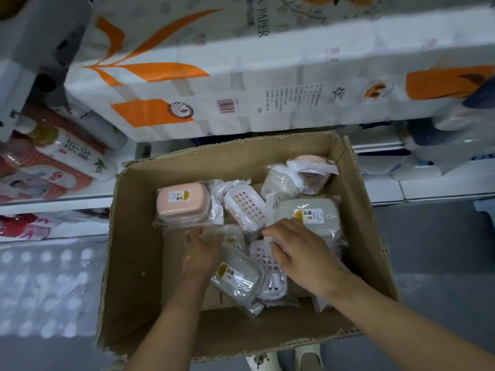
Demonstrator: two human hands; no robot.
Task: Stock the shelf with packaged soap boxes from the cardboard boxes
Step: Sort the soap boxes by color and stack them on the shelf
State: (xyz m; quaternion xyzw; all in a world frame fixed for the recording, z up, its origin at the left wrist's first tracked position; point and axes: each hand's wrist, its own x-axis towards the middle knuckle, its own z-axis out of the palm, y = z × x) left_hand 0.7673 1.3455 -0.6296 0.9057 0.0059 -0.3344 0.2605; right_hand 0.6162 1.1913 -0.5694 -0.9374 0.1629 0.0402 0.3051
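Wrapped soap boxes (249, 231) are heaped in the cardboard box (134, 263) below the shelf (442, 191) | left hand (203, 253) and right hand (302, 258) are spread loosely, nothing held | judged light, stiff, slippery; best gripped across long sides

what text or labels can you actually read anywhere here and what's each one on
"PAPER", sideways: on the big white and orange tissue pack.
Barcode and fine print on that pack: too small.
Large characters on the white bottle: blurred.
Stickers on the pink soap box and grey soap box: unreadable.
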